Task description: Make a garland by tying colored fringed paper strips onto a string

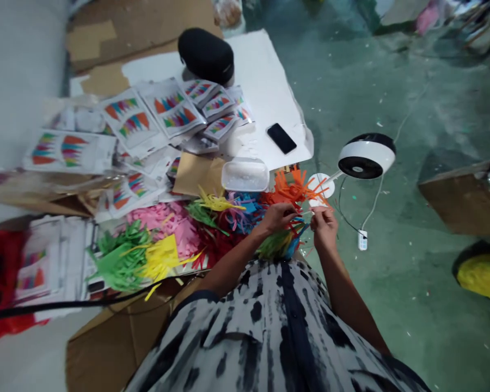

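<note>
Close to my body, both hands work at a bunch of fringed paper tassels (283, 244) in yellow-green and blue. My left hand (281, 216) is closed in a pinch near the top of the bunch. To its right, my right hand (325, 222) is also closed, fingertips pressed together. A thin pale string (305, 213) seems to run between the two hands; its ends are hidden by the fingers. Orange fringed tissue paper (294, 186) lies just beyond them. Blue and purple fringes (245, 211) lie left of my left hand.
Green (124, 258), yellow (160, 257) and pink fringed paper (167, 223) lie to the left. Printed packets (169, 109), a black case (206, 54), a phone (281, 138) and a white tray (245, 176) are on the table. A fan-like device (366, 156) stands at right.
</note>
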Motion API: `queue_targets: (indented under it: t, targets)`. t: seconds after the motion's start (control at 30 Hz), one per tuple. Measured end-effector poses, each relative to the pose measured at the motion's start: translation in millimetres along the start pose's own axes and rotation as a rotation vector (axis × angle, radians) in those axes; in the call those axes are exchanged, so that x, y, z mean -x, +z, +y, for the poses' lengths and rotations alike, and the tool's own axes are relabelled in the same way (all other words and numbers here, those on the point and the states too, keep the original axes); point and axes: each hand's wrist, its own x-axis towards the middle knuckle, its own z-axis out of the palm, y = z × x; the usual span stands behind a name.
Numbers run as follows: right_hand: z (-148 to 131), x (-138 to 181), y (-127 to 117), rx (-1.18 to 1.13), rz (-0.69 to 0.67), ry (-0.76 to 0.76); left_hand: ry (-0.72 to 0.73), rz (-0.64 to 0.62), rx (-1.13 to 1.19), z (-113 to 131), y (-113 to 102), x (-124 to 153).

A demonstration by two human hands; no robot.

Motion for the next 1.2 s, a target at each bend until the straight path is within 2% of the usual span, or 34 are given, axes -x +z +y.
queue_targets:
  t: [0.1,0.2,0.27,0.33,0.4,0.5,0.6,0.7,0.8,1.0,1.07,1.13,1.2]
  targets:
    - [-3,-1,-3,-0.119,-0.047,0.093,-0.027,0.024,-0.01,-9,2,5]
    - [-3,0,-3,-0.128,-0.061,0.114,-0.026,0.044,-0.035,-10,2,9]
    - [-3,-1,-4,-0.128,-0.028,0.103,0.005,0.062,-0.052,-9,-7,11]
    - [-2,-2,-6,-0.119,-0.005,0.086,0.039,0.098,-0.044,-9,-27,16]
    - [-2,-4,-8,-0.104,0.006,0.07,0.043,0.153,-0.09,-12,-56,24]
    - [0,-6,-8,-0.083,0.0,0.07,-0.01,0.168,-0.39,-22,-105,39]
    - [4,-7,-5,-0.095,-0.01,0.082,-0.081,0.125,-0.669,-31,-135,52]
    - [8,-6,-1,-0.104,-0.027,0.08,-0.133,0.086,-0.835,-37,-141,61]
    - [10,-6,0,-0.108,-0.034,0.085,-0.168,0.101,-0.892,-40,-142,65]
    - [12,-6,-7,-0.1,-0.015,0.091,-0.197,0.391,-0.893,-30,-175,79]
    - [13,-6,-8,-0.109,-0.017,0.094,-0.168,0.434,-0.934,-25,-182,90]
    - [15,-6,-8,-0.114,-0.023,0.096,-0.102,0.374,-0.942,-24,-178,100]
    - [16,-6,-6,-0.11,-0.028,0.1,-0.019,0.214,-0.913,-28,-165,108]
